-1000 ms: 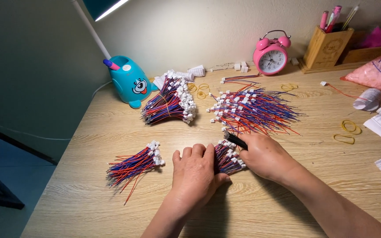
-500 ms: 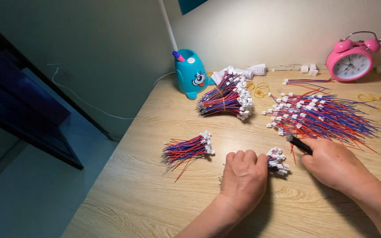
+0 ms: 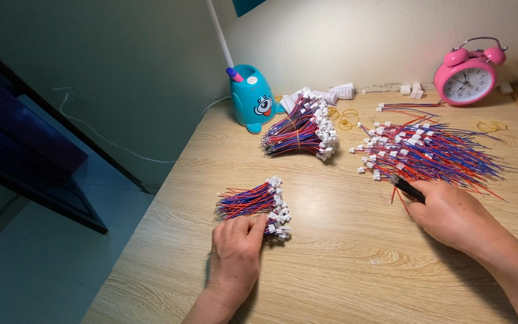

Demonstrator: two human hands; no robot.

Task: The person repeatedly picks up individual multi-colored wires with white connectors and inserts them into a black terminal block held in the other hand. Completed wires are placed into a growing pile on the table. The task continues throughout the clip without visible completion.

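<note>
On the wooden desk (image 3: pixel 343 252), left hand (image 3: pixel 235 255) clasped a small wire bundle (image 3: pixel 274 225) beside a finished bundle (image 3: pixel 250 199); right hand (image 3: pixel 448 213) gripped a black tool (image 3: pixel 407 188) at the large unsorted wire pile (image 3: pixel 427 153), most left.

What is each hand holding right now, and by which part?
The left hand grips a small wire bundle near its white connector end. The right hand holds a black tool by its rear.

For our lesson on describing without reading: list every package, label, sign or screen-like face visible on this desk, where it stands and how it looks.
Clock face: back right by the wall, round white dial in a pink twin-bell case.
Cartoon face: front of the teal pen holder, back centre-left, white patch.
Poster corner: top edge on the wall, teal.
No packages or screens show.
</note>
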